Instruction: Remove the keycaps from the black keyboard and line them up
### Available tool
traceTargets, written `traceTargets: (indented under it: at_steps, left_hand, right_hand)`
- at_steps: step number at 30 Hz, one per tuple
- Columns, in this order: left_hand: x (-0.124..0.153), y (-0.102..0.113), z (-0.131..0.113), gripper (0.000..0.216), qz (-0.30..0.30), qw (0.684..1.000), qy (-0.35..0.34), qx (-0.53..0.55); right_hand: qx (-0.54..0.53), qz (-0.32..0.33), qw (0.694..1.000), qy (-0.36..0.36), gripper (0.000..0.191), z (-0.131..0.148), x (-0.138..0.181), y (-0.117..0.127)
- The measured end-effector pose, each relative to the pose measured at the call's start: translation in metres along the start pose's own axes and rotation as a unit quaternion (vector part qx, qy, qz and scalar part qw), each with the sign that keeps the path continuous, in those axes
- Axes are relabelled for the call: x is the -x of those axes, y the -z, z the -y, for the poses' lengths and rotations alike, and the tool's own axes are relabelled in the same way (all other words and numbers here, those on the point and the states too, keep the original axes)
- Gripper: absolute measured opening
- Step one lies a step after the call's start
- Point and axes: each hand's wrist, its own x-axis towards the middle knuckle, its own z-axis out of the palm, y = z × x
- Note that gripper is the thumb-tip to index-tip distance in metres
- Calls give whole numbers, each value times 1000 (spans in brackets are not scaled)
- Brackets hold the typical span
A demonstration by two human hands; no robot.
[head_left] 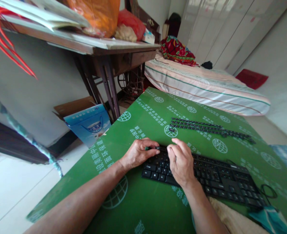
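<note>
Left hand [140,153] pinch-shaped, right hand [182,165] curled, at the left part of a black keyboard [227,185]; what either holds, I cannot tell. I judge it key work, next needing a steady touch.

1. A chunk of the keyboard [219,177] is covered by the right hand [181,162], so the keys under there can't be read.
2. Its far left corner is partly blocked by the left hand [141,151]; whether the dark bit [157,148] by the thumb is actually pinched can't be told.
3. The black pieces [194,125] in rows are way too small to be made out.
4. The beige cloth [231,216] gets chopped by the bottom edge, the orange bag [97,16] by the top.
</note>
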Motion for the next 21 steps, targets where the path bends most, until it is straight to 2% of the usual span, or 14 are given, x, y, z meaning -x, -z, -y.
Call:
traceTargets:
  at_steps: [4, 7, 11, 15, 21]
  left_hand:
    - [0, 0, -3, 21, -8, 998, 32, 56]
    - [0, -1, -7, 21, -14, 993, 65, 101]
    - [0, -1, -10, 21, -7, 985, 89, 148]
    - [0, -2, -10, 20, 7, 981, 100, 166]
    - [-1, 1, -11, 20, 8, 985, 113, 131]
  right_hand:
    - [14, 35, 997, 61, 28, -2, 5, -5]
    - [-5, 27, 997, 78, 28, -1, 7, -7]
    - [-39, 12, 997, 71, 23, 2, 7, -8]
    - [-69, 29, 996, 57, 24, 3, 8, -8]
    - [-95, 50, 993, 42, 25, 2, 8, -10]
